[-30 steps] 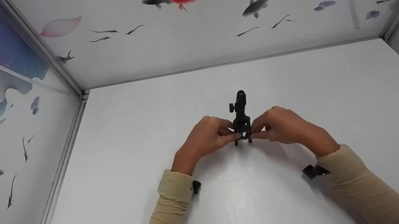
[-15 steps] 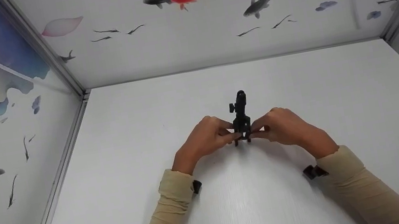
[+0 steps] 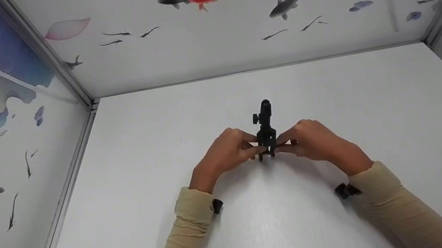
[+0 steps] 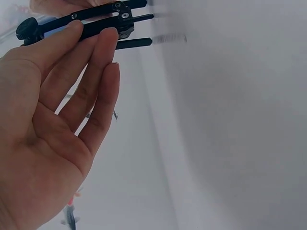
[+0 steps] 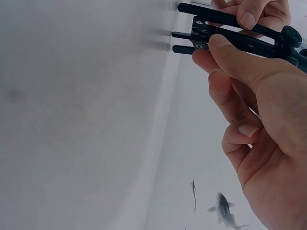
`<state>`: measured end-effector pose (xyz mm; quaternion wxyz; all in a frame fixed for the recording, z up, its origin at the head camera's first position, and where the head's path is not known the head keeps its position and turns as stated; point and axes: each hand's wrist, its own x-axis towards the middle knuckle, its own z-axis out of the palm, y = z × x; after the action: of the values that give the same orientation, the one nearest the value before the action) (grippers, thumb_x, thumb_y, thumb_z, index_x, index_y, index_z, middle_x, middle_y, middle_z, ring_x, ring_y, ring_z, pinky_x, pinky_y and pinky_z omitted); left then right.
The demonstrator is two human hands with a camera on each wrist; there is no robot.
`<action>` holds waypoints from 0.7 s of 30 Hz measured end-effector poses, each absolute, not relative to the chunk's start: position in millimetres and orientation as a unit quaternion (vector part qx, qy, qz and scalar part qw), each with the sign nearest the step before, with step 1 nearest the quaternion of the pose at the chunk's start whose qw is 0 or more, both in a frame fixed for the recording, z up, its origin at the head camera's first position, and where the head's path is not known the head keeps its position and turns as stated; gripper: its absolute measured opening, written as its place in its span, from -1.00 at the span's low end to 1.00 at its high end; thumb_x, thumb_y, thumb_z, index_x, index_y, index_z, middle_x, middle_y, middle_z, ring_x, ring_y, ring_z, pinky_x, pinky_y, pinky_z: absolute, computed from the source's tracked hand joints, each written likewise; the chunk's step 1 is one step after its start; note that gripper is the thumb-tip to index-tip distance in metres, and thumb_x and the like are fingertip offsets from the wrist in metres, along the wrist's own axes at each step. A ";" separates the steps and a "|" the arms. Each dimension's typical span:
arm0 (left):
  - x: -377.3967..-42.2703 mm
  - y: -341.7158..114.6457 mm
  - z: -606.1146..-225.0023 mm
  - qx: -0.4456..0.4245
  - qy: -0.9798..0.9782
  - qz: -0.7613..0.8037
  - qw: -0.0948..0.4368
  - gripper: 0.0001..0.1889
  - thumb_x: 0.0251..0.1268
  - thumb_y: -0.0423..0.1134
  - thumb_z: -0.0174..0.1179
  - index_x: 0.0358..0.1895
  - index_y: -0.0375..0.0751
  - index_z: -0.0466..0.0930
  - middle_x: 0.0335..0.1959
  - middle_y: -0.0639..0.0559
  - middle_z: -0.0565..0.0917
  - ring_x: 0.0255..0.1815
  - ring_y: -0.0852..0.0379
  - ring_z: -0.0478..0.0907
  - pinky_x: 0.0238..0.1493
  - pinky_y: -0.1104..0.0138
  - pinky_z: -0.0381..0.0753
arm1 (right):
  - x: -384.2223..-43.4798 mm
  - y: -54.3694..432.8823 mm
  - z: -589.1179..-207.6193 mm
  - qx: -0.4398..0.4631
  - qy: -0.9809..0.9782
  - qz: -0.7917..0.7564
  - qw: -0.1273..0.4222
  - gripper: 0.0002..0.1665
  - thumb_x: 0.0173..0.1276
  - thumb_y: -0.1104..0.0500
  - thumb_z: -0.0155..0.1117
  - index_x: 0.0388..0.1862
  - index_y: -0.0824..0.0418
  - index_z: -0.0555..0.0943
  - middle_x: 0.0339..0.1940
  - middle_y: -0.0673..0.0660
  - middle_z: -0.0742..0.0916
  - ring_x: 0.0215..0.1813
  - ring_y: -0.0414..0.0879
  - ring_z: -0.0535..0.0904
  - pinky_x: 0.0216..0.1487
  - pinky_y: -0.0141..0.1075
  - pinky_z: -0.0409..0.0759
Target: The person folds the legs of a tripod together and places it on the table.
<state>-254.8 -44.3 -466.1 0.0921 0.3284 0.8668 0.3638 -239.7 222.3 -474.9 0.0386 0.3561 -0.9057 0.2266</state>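
Observation:
A small black mini tripod (image 3: 265,118) stands upright on the white table, its legs pointing down and close together. A side knob (image 3: 255,118) sticks out near its top. My left hand (image 3: 228,152) pinches a leg from the left between thumb and fingers. From the right, my right hand (image 3: 312,139) pinches another leg low down, near the metal hinge (image 5: 199,46). In the left wrist view, the leg tips of the tripod (image 4: 57,21) meet the tabletop, where their reflections show. The lower legs are partly hidden behind fingers in the head view.
The white table (image 3: 244,229) is bounded by a back wall (image 3: 213,52) and side walls printed with fish and lotus shapes. A metal frame strip (image 3: 71,177) runs along the left edge. Small black wrist devices (image 3: 346,189) sit at both cuffs.
My right fingers and the right-hand leg have shifted slightly left, bringing the legs a little closer together. The tripod top has moved a touch left. My left hand is almost still.

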 end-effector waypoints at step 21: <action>-254.3 -44.3 -465.2 0.319 0.858 0.383 0.120 -0.72 0.49 -0.14 0.44 0.10 -0.20 0.86 -0.29 -0.07 0.91 -0.41 0.16 0.84 -0.43 0.44 0.44 | -238.9 220.4 -474.0 0.359 -0.907 0.218 0.044 -0.90 0.36 0.10 0.63 -0.16 0.01 0.93 -0.33 -0.11 0.91 -0.43 -0.30 0.69 -0.39 -0.34 0.57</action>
<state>-254.3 -44.3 -465.2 0.1204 0.3189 0.8585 0.3832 -238.9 220.4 -474.0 0.0442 0.3586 -0.9067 0.2175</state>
